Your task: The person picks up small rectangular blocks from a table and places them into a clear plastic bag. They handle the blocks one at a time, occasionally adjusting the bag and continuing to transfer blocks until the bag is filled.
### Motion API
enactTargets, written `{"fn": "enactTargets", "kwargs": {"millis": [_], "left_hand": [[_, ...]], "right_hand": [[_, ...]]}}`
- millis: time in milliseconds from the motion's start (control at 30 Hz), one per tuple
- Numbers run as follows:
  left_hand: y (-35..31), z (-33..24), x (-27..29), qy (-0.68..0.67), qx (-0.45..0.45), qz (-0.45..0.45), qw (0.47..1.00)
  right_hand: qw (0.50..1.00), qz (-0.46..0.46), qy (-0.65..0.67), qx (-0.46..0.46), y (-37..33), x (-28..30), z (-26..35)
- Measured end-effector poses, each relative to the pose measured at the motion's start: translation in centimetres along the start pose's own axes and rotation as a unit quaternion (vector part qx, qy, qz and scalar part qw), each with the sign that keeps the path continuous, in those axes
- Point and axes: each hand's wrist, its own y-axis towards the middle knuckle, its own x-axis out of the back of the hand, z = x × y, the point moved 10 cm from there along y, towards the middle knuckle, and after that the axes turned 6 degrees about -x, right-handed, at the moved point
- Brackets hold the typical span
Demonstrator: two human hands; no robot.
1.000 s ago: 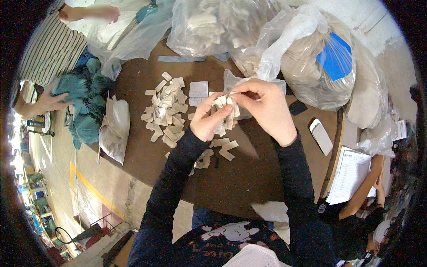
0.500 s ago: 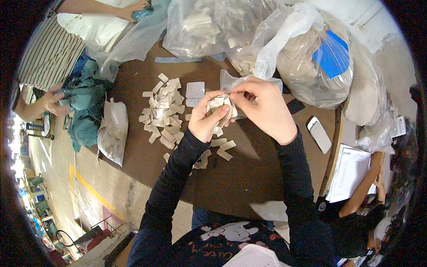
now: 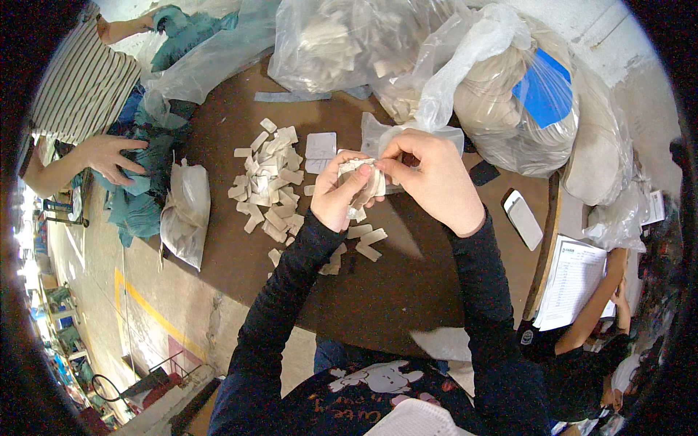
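Holding a bundle of cream tabs (image 3: 374,184) between its thumb and curled fingers, the left hand (image 3: 337,196) sits right of the tab pile (image 3: 269,182) on the brown worktop (image 3: 407,291). The right hand (image 3: 435,176) pinches the upper edge of this bundle between thumb and fingers. A white card (image 3: 321,151) lies just right of the pile, a pale plastic bag (image 3: 187,218) to its left, and a white phone (image 3: 523,220) well to its right.

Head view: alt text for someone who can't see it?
The left hand holds a bunch of small pale pieces above a brown table, the right hand pinching at its edge. A loose pile of similar pieces lies to the left, a white phone to the right, stuffed plastic bags beyond.
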Motion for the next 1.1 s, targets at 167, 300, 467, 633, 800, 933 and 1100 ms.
{"fn": "enactTargets", "kwargs": {"millis": [167, 300, 467, 633, 800, 933, 1100], "left_hand": [[0.0, 0.3, 0.5, -0.066, 0.023, -0.023, 0.997], [0.1, -0.1, -0.1, -0.039, 0.009, -0.003, 0.999], [0.2, 0.6, 0.8, 0.029, 0.023, -0.001, 0.999], [0.5, 0.6, 0.8, -0.071, 0.043, 0.012, 0.996], [0.3, 0.9, -0.1, -0.067, 0.069, 0.033, 0.995], [0.2, 0.3, -0.6, 0.013, 0.038, 0.046, 0.998], [0.3, 0.6, -0.1, 0.025, 0.025, 0.040, 0.999]], "right_hand": [[0.999, -0.038, -0.003, 0.009, 0.0, 0.8, 0.2], [0.999, -0.036, -0.008, 0.001, 0.1, 0.8, 0.0], [0.998, -0.053, -0.027, 0.007, 0.0, 1.3, 0.1], [0.992, -0.122, -0.006, -0.032, 0.2, 5.1, -1.0], [0.983, -0.107, -0.141, -0.037, 0.3, 6.4, -2.5], [0.990, -0.062, -0.118, -0.037, 0.3, 5.1, -3.0], [0.985, -0.092, -0.143, 0.024, 0.1, 4.8, -0.8]]}}
